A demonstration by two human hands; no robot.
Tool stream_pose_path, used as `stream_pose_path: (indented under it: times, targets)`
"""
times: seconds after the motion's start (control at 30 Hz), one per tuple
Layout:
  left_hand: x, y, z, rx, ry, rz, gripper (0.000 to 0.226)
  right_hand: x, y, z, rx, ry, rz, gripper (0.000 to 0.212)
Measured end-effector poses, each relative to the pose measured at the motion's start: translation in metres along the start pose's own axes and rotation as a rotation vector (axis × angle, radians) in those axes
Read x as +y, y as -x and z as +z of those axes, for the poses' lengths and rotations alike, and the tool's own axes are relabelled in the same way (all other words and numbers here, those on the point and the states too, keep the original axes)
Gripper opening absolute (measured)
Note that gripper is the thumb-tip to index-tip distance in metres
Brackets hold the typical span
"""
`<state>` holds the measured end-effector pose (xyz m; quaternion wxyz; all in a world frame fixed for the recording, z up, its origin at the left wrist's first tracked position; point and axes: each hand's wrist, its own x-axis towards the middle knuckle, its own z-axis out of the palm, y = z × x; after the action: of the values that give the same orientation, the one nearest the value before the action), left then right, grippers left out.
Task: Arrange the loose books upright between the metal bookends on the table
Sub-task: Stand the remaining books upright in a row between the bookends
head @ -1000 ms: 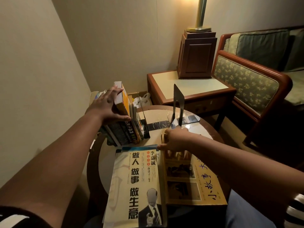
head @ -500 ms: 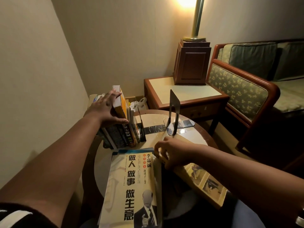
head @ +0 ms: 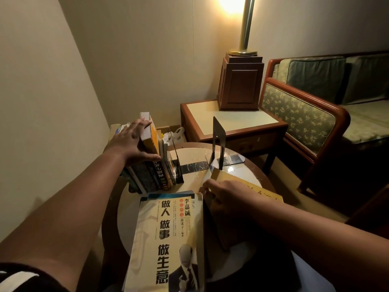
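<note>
Several books (head: 153,171) stand upright and lean left at the far left of the round table (head: 126,211). My left hand (head: 134,142) lies flat against their tops and right face, steadying them. A black metal bookend (head: 219,142) stands alone at the table's far side, well right of the row. My right hand (head: 225,194) grips the left edge of a yellow book (head: 252,188) and holds it tilted off the table. A cream book with bold black characters (head: 166,239) lies flat in front, on top of a blue one.
A wooden side table (head: 233,125) with a lamp base (head: 240,81) stands behind the round table. An upholstered sofa (head: 305,114) fills the right. The wall runs close along the left. A white plastic bag (head: 174,135) sits on the floor between the tables.
My right hand has lifted the yellow book from flat on the table to a steep tilt, its cover turned away. My left hand has stayed on the upright books.
</note>
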<state>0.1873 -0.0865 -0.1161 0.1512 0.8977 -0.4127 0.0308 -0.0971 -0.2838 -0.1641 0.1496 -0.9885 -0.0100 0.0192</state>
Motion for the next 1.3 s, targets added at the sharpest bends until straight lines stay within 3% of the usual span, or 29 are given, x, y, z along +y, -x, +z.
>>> stream_pose_path:
  times: [0.1,0.4,0.67,0.87,0.93,1.03,1.1,1.2,1.3]
  targets:
    - [-0.001,-0.001,0.0,0.001,0.002,0.002,0.127,0.01,0.003,-0.021,0.243,-0.048,-0.051,0.036]
    - [-0.002,-0.001,0.002,0.005,0.005,-0.011,0.128,0.014,-0.007,-0.074,0.793,-0.179,-0.126,0.042]
    - [-0.001,-0.001,0.0,-0.013,0.022,-0.031,0.128,0.012,-0.007,-0.083,1.106,-0.205,-0.125,0.028]
    - [0.002,0.001,-0.001,-0.015,0.023,-0.039,0.127,0.017,0.001,-0.073,0.943,-0.282,-0.011,0.022]
    - [0.002,0.001,-0.002,-0.016,0.021,-0.041,0.127,0.015,0.005,-0.09,0.78,-0.332,0.053,0.03]
    - [0.003,0.001,-0.002,-0.015,0.021,-0.038,0.127,0.008,0.008,-0.121,0.394,-0.397,0.117,0.049]
    - [0.003,0.002,-0.002,-0.02,0.025,-0.037,0.127,0.002,0.005,-0.133,0.217,-0.318,0.108,0.046]
    - [0.004,0.003,-0.003,-0.017,0.024,-0.036,0.128,-0.006,-0.003,-0.142,0.073,-0.235,0.141,0.029]
    - [0.005,0.003,-0.004,-0.02,0.013,-0.038,0.128,-0.009,-0.012,-0.142,0.035,-0.217,0.164,0.03]
